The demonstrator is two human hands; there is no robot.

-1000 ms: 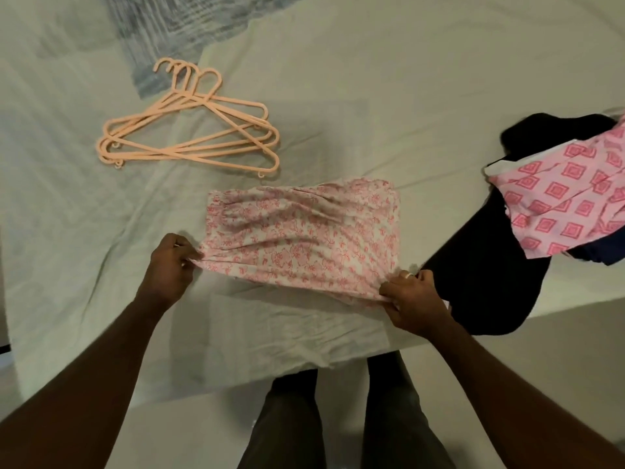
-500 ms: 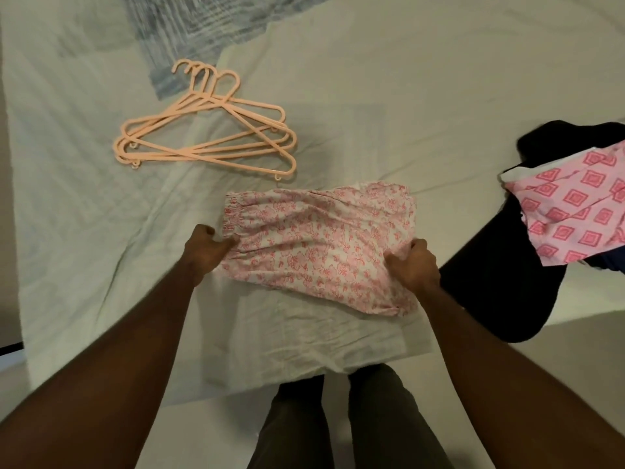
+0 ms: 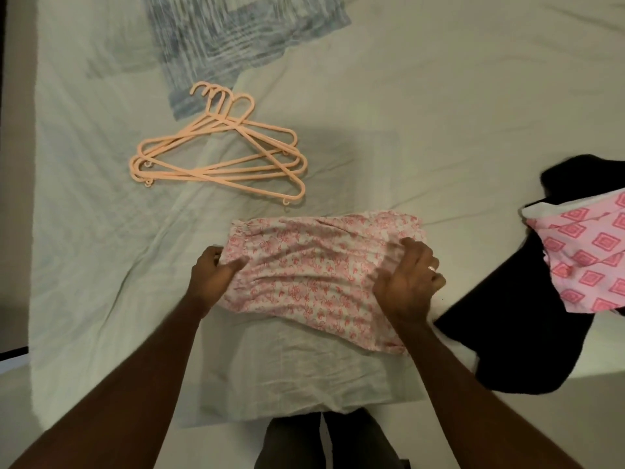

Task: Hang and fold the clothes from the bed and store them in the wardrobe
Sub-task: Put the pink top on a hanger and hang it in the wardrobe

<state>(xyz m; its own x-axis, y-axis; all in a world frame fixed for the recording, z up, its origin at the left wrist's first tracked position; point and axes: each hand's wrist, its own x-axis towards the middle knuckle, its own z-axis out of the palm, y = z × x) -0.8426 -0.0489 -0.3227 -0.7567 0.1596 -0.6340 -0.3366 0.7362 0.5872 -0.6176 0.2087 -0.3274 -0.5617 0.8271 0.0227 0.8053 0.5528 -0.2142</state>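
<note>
Floral garment (image 3: pixel 314 279) gripped at both ends by left hand (image 3: pixel 211 277) and right hand (image 3: pixel 407 282); hangers (image 3: pixel 220 157) beyond, dark clothes (image 3: pixel 507 319) beside.

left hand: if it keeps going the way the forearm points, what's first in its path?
The left hand already grips the floral garment at its left edge, so that cloth comes first. The line runs up and right across it; the peach hangers lie left of that line, probably missed.

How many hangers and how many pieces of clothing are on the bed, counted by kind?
Peach hangers: 4
Pink floral garment: 1
Black garment: 1
Pink diamond-print garment: 1
Total: 7
</note>
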